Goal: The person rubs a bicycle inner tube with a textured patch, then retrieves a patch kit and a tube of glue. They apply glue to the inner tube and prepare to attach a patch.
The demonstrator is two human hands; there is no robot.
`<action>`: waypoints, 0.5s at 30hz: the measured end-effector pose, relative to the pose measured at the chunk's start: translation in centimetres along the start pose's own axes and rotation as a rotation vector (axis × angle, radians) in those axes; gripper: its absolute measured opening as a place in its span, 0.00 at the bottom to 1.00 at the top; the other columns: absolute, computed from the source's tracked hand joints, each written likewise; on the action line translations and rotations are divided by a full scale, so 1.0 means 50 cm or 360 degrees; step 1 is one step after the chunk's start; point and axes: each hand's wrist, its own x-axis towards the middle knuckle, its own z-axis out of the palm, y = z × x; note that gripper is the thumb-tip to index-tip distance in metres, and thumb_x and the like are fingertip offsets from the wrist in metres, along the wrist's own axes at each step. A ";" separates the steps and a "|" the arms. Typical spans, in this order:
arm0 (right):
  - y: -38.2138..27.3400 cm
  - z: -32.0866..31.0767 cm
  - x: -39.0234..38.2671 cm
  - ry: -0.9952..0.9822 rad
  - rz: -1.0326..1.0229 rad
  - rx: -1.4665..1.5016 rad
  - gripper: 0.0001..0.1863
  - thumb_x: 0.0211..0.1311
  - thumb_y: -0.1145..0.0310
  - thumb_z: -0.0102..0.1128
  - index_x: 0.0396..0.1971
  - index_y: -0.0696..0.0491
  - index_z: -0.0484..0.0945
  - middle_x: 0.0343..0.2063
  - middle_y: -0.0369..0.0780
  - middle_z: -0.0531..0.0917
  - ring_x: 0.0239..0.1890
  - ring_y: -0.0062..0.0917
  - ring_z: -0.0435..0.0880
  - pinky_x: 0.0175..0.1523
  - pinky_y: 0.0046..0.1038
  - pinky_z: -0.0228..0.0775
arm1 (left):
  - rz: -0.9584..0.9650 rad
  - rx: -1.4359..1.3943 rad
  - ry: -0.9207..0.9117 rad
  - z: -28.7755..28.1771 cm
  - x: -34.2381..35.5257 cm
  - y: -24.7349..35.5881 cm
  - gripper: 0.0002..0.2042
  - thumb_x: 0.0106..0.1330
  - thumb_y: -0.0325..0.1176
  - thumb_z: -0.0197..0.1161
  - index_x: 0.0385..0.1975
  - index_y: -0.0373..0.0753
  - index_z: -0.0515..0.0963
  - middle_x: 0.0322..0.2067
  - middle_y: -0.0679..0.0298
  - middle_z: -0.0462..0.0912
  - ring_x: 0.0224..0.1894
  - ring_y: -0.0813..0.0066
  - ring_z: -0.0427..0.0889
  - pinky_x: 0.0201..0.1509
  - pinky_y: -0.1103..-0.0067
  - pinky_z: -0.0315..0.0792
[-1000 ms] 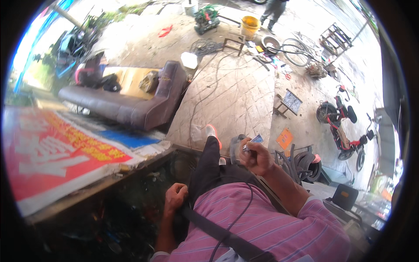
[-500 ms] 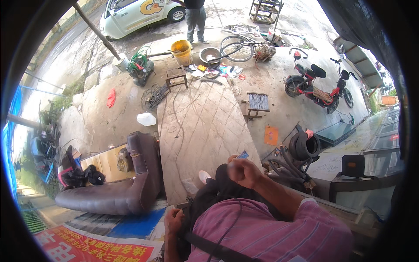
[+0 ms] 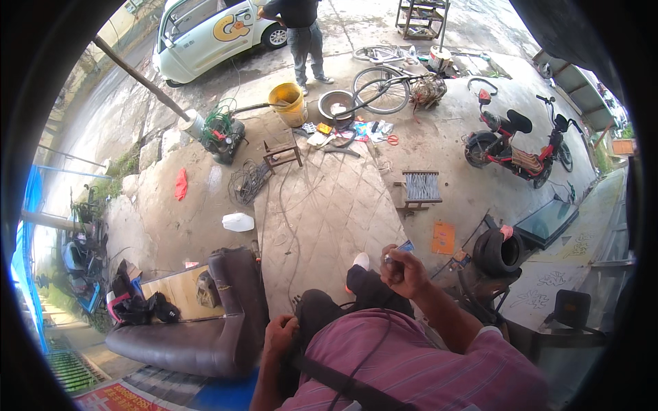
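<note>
My right hand (image 3: 406, 275) is raised over my right leg, its fingers closed round a small flat blue-and-white piece (image 3: 407, 246). Only one corner of that piece sticks out above the fingers, so its kind cannot be made out. Beside my left thigh, my left hand (image 3: 279, 335) is curled closed. Whatever lies inside its fingers, if anything, is hidden. A dark strap (image 3: 343, 383) and a thin cord cross my striped pink shirt (image 3: 425, 349).
A brown sofa (image 3: 185, 342) stands to my left, black tires (image 3: 498, 251) to my right. Ahead are a small stool (image 3: 281, 149), a woven-top stool (image 3: 421, 186), a yellow bucket (image 3: 288, 104), a bicycle wheel (image 3: 380, 90) and a red scooter (image 3: 514, 147). Someone stands by a white car (image 3: 205, 38).
The whole view has shifted, with the surroundings now lower and further right. My left hand has come forward along my thigh. My right hand still grips the blue-and-white piece, wrist turned more upright.
</note>
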 end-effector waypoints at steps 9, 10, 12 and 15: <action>-0.226 0.010 0.256 -0.0010 -0.0075 -0.0008 0.09 0.72 0.59 0.61 0.38 0.49 0.75 0.17 0.30 0.70 0.16 0.17 0.62 0.26 0.24 0.53 | 0.0100 -0.0028 -0.0026 0.034 0.257 0.199 0.15 0.73 0.37 0.65 0.48 0.30 0.84 0.34 0.62 0.88 0.35 0.77 0.85 0.41 0.80 0.77; -0.243 0.021 0.287 0.0065 -0.0124 -0.0048 0.10 0.73 0.59 0.60 0.37 0.50 0.74 0.15 0.30 0.67 0.16 0.17 0.61 0.25 0.24 0.52 | 0.0112 -0.0003 -0.0022 0.031 0.292 0.209 0.15 0.73 0.37 0.65 0.48 0.30 0.84 0.34 0.62 0.88 0.34 0.77 0.84 0.41 0.80 0.77; -0.269 -0.002 0.363 -0.0022 -0.0103 0.0002 0.10 0.73 0.59 0.60 0.38 0.51 0.75 0.15 0.31 0.69 0.15 0.17 0.62 0.25 0.24 0.53 | 0.0052 -0.0009 -0.0087 0.036 0.368 0.227 0.15 0.73 0.37 0.65 0.48 0.30 0.83 0.33 0.62 0.88 0.34 0.78 0.84 0.39 0.80 0.77; -0.291 -0.005 0.473 0.0083 -0.0079 0.0088 0.11 0.73 0.59 0.60 0.39 0.51 0.77 0.15 0.31 0.71 0.15 0.18 0.62 0.24 0.24 0.53 | 0.0029 -0.0083 -0.0125 0.027 0.478 0.280 0.13 0.73 0.36 0.65 0.46 0.30 0.83 0.32 0.62 0.88 0.32 0.80 0.83 0.37 0.80 0.77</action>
